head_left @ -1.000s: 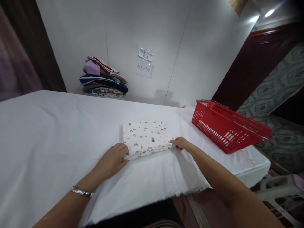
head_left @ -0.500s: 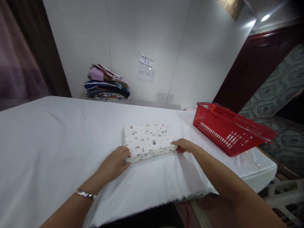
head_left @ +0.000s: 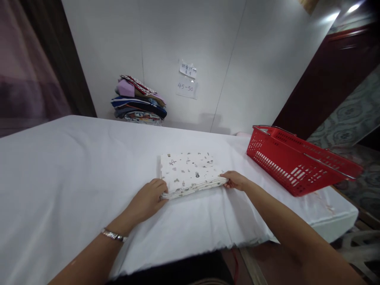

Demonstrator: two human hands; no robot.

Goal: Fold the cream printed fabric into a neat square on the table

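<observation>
A folded white cloth point(head_left: 190, 170) with a small grey and brown print lies flat on the white-covered table point(head_left: 97, 166). Its near edge shows several stacked layers. My left hand point(head_left: 152, 196) pinches the near left corner, thumb below and fingers on top. At the near right corner, my right hand point(head_left: 234, 180) grips the layers between thumb and fingers. A silver bracelet point(head_left: 113, 234) circles my left wrist.
A red plastic basket point(head_left: 297, 162) with metal handles stands on the table at the right. Against the back wall is a stack of folded clothes point(head_left: 139, 101). Paper labels point(head_left: 187, 88) are stuck to the wall. The table's front edge runs close to my body.
The whole view has shifted slightly, so everything appears a little further right. Both hands keep hold of the cloth's near corners, and its fold looks the same.
</observation>
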